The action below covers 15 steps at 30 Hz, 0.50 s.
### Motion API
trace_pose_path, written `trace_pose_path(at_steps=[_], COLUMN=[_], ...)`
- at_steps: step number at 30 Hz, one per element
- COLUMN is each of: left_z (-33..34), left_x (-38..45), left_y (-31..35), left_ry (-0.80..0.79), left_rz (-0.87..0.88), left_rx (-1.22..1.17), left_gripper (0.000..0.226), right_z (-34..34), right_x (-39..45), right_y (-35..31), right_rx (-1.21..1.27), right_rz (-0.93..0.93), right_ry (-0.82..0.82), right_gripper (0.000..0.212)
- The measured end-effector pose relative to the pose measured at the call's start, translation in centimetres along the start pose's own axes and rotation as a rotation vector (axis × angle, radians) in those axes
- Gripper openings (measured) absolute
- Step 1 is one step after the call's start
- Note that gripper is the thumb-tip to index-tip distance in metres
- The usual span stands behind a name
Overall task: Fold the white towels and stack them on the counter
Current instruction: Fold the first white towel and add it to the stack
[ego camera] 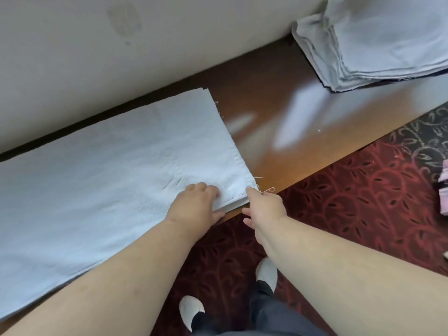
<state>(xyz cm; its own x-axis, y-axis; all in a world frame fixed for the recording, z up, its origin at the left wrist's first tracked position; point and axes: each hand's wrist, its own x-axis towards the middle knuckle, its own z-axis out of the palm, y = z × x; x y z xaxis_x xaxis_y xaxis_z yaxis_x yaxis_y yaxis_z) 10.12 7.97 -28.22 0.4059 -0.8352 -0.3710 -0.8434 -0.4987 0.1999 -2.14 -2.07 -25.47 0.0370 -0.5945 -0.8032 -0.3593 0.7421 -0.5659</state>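
A long white towel (pixel 109 166), folded lengthwise, lies flat along the wooden counter (pixel 278 122) against the wall. My left hand (pixel 196 204) presses down on its near right corner area, thumb at the counter edge under the towel's layers. My right hand (pixel 264 204) pinches the towel's frayed right corner at the counter's front edge. A stack of folded white towels (pixel 378 37) sits at the far right of the counter.
A pale wall (pixel 121 44) runs behind the counter. Red patterned carpet (pixel 351 202) lies below, with my white slippers (pixel 266 272) on it. Something pink (pixel 444 187) shows at the right edge.
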Motion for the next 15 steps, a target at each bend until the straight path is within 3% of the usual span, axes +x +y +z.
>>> trace_pose_path(at_steps=[4,9,13,15], left_z=[-0.3,-4.6,-9.4,-10.7], left_x=[1.6,3.3,12.6,18.6], left_y=[2.2,1.4,-1.6,-3.5], left_ry=[-0.069,-0.224,0.107,0.167], left_rz=[-0.042,-0.066,-0.288,-0.421], left_rx=[-0.024,-0.253,-0.349,-0.332], left_gripper=[0.032,0.021,0.024,0.036], right_z=[-1.0,-1.2,-1.0,-1.0], right_x=[2.1,4.1,4.4,4.8], right_y=[-3.0,-4.5,-4.3,-4.2], right_rx=[-0.181,-0.619,-0.726,-0.788], right_rz=[0.091,-0.152,-0.279,-0.313], right_ry=[-0.152,-0.263,-0.25,-0.23], right_gripper=[0.031,0.036,0.041,0.044])
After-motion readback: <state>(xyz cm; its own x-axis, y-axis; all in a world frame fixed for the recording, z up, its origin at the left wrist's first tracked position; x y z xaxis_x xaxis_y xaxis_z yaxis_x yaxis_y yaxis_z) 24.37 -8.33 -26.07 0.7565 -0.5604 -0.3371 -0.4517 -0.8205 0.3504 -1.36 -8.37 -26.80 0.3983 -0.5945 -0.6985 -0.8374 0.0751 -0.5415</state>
